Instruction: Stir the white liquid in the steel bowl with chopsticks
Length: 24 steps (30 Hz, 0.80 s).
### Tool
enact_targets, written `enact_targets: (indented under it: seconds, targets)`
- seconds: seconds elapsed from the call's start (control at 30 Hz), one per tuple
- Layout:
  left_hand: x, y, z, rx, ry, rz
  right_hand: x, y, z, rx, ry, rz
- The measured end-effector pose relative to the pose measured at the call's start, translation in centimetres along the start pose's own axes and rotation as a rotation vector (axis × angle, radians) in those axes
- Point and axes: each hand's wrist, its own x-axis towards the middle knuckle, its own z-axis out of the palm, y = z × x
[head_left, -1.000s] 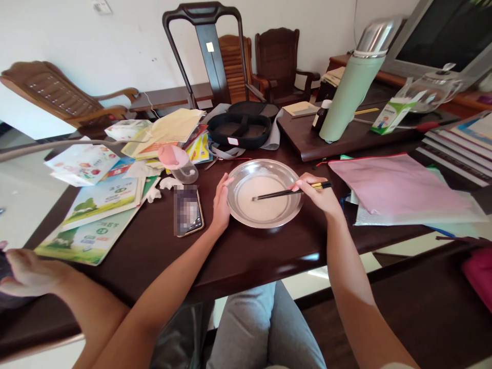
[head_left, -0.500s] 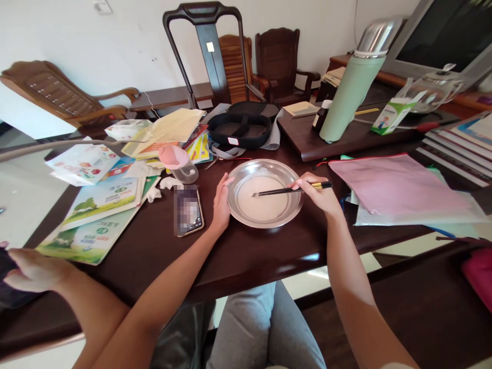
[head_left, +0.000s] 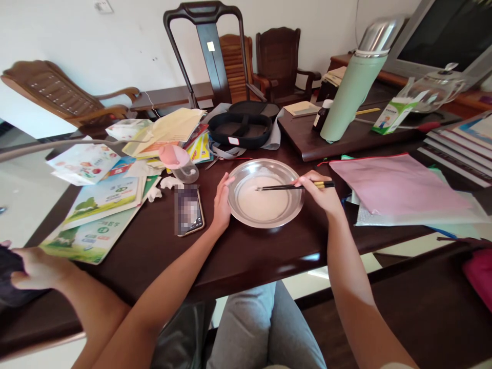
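A shallow steel bowl (head_left: 292,177) with pale liquid in it sits on the dark table (head_left: 246,256). My left hand (head_left: 221,201) rests against the bowl's left rim, fingers curved along it. My right hand (head_left: 322,192) at the bowl's right rim is closed on a pair of black chopsticks (head_left: 286,187), whose tips reach into the liquid near the middle. A phone (head_left: 188,209) lies just left of my left hand.
Another person's hand (head_left: 34,266) holds something dark at the near left edge. Booklets (head_left: 103,200), a pink-capped cup (head_left: 179,163), a black case (head_left: 242,128), a green thermos (head_left: 353,84) and a pink folder (head_left: 400,184) crowd the table. Wooden chairs stand behind.
The chopstick tips have moved up and slightly right in the bowl. The other person's hand at the left has curled closer round the dark thing.
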Motion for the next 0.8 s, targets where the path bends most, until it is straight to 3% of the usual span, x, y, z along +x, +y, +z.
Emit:
enact_targets:
  seconds: [0.13,0.3,0.37,0.57,0.8]
  targets:
    - [0.0,-0.2,0.1,0.006,0.01,-0.012,-0.2,0.1,-0.9,0.071,0.135,0.048]
    - [0.0,-0.2,-0.1,0.014,-0.003,0.006,-0.2,-0.4,-0.1,0.062,-0.079,0.03]
    - [0.0,-0.1,-0.1,0.015,-0.006,0.012,-0.1,-0.2,0.2,0.022,-0.092,0.004]
    - [0.1,-0.2,0.0,0.013,0.005,-0.012,-0.1,0.2,-0.8,0.045,0.142,0.041]
    - [0.0,-0.1,-0.3,0.02,-0.013,0.019,-0.1,-0.5,0.3,0.032,-0.103,0.014]
